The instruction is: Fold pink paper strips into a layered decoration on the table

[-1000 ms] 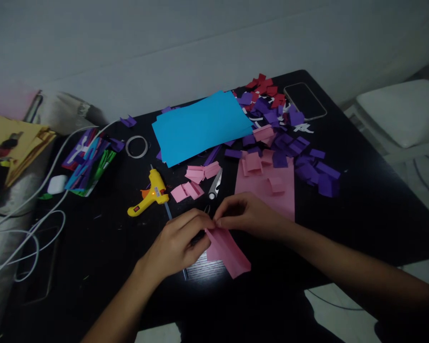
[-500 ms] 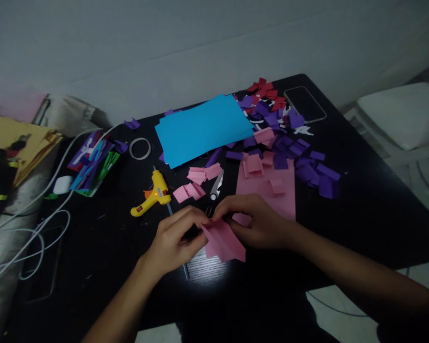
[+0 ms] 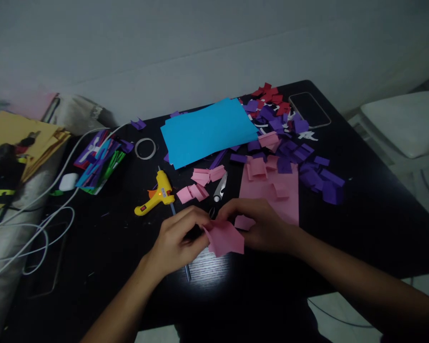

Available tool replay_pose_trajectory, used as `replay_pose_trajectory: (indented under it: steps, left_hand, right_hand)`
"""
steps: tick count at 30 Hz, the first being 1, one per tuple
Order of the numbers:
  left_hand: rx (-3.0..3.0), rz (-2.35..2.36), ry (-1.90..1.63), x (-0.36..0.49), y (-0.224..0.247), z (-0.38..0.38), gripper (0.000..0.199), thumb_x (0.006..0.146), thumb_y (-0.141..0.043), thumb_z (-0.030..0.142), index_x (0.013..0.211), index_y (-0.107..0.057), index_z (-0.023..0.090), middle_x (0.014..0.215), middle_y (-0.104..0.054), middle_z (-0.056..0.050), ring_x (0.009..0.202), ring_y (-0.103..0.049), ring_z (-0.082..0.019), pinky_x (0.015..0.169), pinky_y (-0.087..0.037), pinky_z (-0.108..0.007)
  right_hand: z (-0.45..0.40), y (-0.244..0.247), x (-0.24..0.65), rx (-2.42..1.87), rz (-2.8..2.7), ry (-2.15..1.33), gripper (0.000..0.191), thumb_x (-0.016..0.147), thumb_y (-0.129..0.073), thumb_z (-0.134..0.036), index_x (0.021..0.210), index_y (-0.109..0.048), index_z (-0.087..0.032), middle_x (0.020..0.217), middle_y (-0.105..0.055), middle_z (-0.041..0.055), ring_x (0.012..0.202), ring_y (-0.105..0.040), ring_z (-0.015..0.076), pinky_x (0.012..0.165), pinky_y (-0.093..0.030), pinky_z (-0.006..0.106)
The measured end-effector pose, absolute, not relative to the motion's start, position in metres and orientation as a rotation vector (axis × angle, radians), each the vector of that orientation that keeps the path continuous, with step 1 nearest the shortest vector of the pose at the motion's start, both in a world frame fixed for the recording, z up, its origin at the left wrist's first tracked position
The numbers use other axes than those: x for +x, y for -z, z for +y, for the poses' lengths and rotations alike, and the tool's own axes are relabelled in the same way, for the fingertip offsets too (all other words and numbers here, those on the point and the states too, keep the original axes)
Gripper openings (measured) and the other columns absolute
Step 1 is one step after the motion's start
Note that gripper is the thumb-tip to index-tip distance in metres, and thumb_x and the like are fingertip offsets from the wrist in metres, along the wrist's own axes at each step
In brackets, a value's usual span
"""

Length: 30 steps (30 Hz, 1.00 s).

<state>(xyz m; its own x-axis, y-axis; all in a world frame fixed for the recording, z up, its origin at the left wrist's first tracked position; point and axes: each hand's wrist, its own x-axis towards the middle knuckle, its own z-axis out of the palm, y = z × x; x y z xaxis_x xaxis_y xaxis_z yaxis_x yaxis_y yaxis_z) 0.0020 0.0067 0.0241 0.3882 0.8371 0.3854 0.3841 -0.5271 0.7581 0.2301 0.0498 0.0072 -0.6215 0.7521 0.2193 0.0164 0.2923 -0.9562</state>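
A creased piece of pink paper (image 3: 226,239) is held between my two hands, above the front of the black table. My left hand (image 3: 183,238) pinches its left edge, thumb below and fingers on top. My right hand (image 3: 259,224) is closed on its upper right side, and that thumb is partly behind the paper. Just beyond my hands lie scissors (image 3: 219,188), their handles mostly hidden. Folded pink paper pieces (image 3: 193,192) sit left of the scissors. A pink sheet (image 3: 289,209) with small folded pieces on it lies beyond my right hand.
A yellow glue gun (image 3: 156,193) with a lit orange light lies left of my hands. Blue sheets (image 3: 209,133), a tape roll (image 3: 145,148), purple paper pieces (image 3: 321,181), red scraps (image 3: 270,94) and a phone (image 3: 310,109) are farther back. White cables (image 3: 46,228) run along the left.
The pink paper has been turned, so its face looks flatter and broader and its lower folds show less. Both hands stay on it. The whole view has shifted slightly.
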Motion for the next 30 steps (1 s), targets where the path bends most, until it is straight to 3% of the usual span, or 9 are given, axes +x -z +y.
replay_pose_trajectory:
  steps: [9,17,21,23,26,30]
  left_hand:
    - [2.094,0.991,-0.997,0.001,-0.028,0.007,0.016,0.088,-0.068,0.011,0.102,-0.065,0.017,0.092,-0.070,-0.008,0.082,-0.068,-0.018,0.069,-0.056,-0.029]
    - [1.848,0.942,-0.826,-0.009,-0.033,0.007,0.042,0.076,-0.063,0.013,0.118,-0.062,0.018,0.110,-0.069,-0.011,0.097,-0.067,-0.025,0.082,-0.055,-0.037]
    - [1.365,0.993,-0.875,-0.014,-0.035,0.011,0.025,0.094,-0.050,0.028,0.105,-0.068,0.015,0.093,-0.072,-0.009,0.085,-0.068,-0.022,0.075,-0.053,-0.033]
    - [1.288,1.092,-0.785,-0.011,-0.035,0.013,0.028,0.100,-0.050,0.034,0.096,-0.069,0.014,0.081,-0.069,-0.006,0.074,-0.065,-0.018,0.068,-0.050,-0.029]
    - [1.365,1.151,-0.563,-0.005,-0.036,0.012,0.022,0.095,-0.066,0.034,0.087,-0.068,0.014,0.073,-0.063,-0.001,0.065,-0.056,-0.013,0.059,-0.042,-0.024]
    - [1.346,1.078,-0.586,-0.005,-0.038,0.011,0.013,0.096,-0.056,0.023,0.094,-0.066,0.016,0.079,-0.063,-0.001,0.068,-0.058,-0.013,0.062,-0.044,-0.024]
  right_hand:
    - [0.049,-0.012,0.230,-0.742,-1.845,-1.436,0.018,0.084,-0.082,-0.017,0.101,-0.074,-0.018,0.092,-0.079,0.0050,0.077,-0.073,0.0156,0.068,-0.060,0.026]
    - [0.049,-0.012,0.232,-0.749,-1.836,-1.430,0.017,0.083,-0.082,-0.016,0.098,-0.074,-0.017,0.089,-0.079,0.0050,0.075,-0.073,0.0155,0.068,-0.059,0.026]
    - [0.049,-0.013,0.232,-0.747,-1.832,-1.467,0.015,0.084,-0.081,-0.019,0.097,-0.074,-0.017,0.087,-0.078,0.0052,0.074,-0.073,0.0158,0.067,-0.058,0.026]
    - [0.049,-0.013,0.231,-0.754,-1.825,-1.545,0.015,0.083,-0.081,-0.019,0.096,-0.074,-0.017,0.085,-0.078,0.0043,0.074,-0.073,0.0157,0.067,-0.058,0.026]
    - [0.049,-0.014,0.231,-0.776,-1.815,-1.704,0.014,0.082,-0.081,-0.018,0.094,-0.074,-0.018,0.084,-0.077,0.0032,0.074,-0.072,0.0155,0.067,-0.057,0.026]
    - [0.049,-0.014,0.231,-0.792,-1.802,-1.817,0.014,0.082,-0.081,-0.022,0.093,-0.073,-0.018,0.085,-0.076,0.0035,0.074,-0.072,0.0158,0.068,-0.056,0.027]
